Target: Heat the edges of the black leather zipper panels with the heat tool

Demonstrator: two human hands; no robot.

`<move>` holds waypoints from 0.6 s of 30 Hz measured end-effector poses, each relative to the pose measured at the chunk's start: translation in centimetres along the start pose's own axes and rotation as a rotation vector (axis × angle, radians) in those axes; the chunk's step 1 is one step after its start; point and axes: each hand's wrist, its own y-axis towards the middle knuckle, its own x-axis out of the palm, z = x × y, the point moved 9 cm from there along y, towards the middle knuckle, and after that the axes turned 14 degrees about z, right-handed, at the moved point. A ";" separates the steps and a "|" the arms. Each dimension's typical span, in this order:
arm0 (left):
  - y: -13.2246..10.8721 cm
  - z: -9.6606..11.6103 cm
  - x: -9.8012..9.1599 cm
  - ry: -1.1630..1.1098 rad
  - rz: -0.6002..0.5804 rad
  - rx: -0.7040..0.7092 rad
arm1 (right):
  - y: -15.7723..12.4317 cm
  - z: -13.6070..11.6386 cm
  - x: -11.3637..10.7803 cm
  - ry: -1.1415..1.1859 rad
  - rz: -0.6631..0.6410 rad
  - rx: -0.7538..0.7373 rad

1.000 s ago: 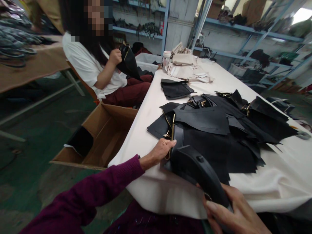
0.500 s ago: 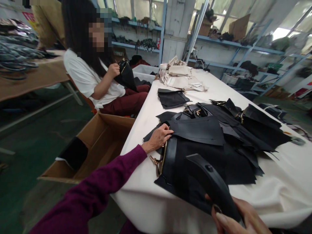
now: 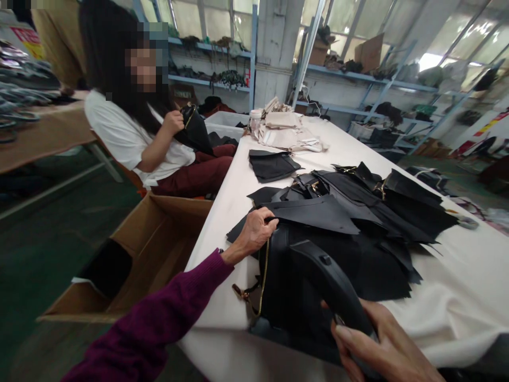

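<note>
- Chg'd: R hand has brought black tool closer to gold zip; prob. working that side.
- R grip: wrapped round tool handle.
- L hand: grip nearly closed, pinching far end of black bag.
- Bag: near end of white-cloth desk.
- Bag matte, flat; tool smooth, curved, prob. plastic.

passage: tablecloth, right side | blocking middle: black pieces | far end: pale stack
</note>
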 end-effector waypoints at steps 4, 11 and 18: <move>-0.6 0.1 0.0 -0.123 -0.060 -0.013 | 1.3 -1.8 1.6 0.055 -0.079 -0.037; -0.6 -1.4 -0.4 -0.135 -0.009 -0.088 | 2.4 -2.7 0.6 0.182 -0.061 -0.069; -1.1 -3.6 0.2 -0.238 0.001 -0.206 | 0.7 -1.5 -1.3 0.066 0.046 -0.047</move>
